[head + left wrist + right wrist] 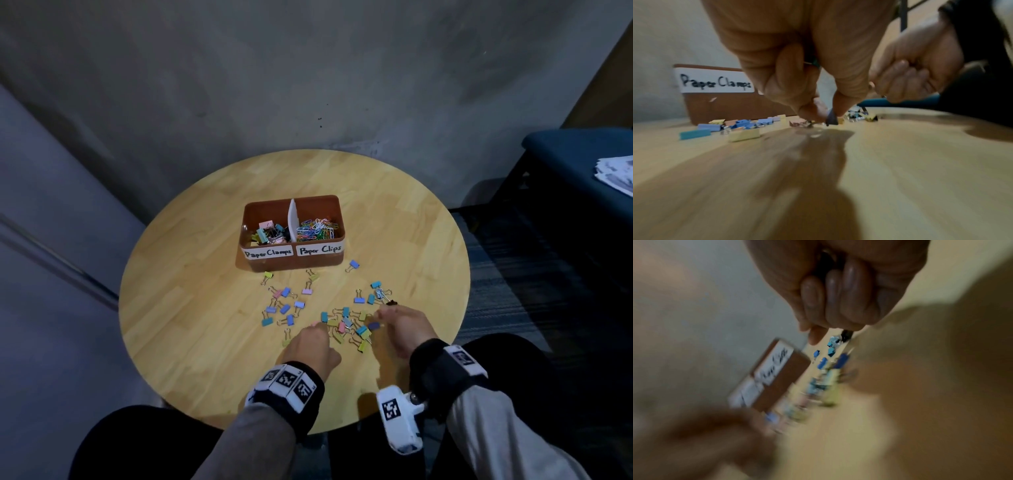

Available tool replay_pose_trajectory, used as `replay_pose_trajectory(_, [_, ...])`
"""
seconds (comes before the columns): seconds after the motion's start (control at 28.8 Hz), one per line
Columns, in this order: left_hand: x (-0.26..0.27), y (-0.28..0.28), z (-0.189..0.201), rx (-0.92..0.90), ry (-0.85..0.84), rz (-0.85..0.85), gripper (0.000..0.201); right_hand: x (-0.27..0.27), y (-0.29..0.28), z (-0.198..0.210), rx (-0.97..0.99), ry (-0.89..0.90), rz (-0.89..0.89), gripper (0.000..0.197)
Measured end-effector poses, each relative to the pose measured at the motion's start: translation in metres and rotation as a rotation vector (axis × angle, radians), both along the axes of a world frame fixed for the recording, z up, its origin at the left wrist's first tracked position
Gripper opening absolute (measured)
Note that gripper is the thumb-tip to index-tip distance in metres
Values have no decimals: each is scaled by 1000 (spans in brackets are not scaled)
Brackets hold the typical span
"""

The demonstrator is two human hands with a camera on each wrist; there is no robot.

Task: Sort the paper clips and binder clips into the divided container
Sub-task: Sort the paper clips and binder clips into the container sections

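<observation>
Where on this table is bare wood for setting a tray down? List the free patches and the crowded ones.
Free: the table left of the container, the strip behind it to the far rim, and the right side beyond the clips. Crowded: between the container and the hands, where binder clips scatter; the left hand and right hand work there.

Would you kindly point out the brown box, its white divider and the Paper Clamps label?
brown box [334, 205]: head view, far right rim.
white divider [293, 217]: head view, middle of the panel.
Paper Clamps label [715, 83]: left wrist view, middle of the writing.
</observation>
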State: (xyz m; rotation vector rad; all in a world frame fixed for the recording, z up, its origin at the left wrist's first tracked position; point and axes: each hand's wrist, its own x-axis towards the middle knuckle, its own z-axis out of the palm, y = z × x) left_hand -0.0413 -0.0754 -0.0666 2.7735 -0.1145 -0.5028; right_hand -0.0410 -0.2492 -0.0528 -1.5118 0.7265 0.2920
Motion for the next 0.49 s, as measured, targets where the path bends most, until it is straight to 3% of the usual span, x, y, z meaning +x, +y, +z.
replay_pose_trajectory(0.07, [2, 11, -2, -217, 6, 150, 9, 1, 5, -4, -531, -56, 255, 6])
replay_pose_trajectory(0.14, [2, 22, 0, -475, 4, 327, 7, 4, 8, -8, -832, -4, 509, 26])
replay_pose_trajectory(0.31, [7, 43, 17, -1025, 214, 666, 17, 15, 15, -13, -927, 48, 598, 43])
replay_pose_trajectory(0.42, [8, 43, 29, -1430, 353, 845, 9, 19, 18, -16, -824, 101, 574, 48])
replay_pose_trajectory(0.49, [7, 40, 34, -1538, 414, 871, 5, 19, 19, -16, -792, 114, 597, 45])
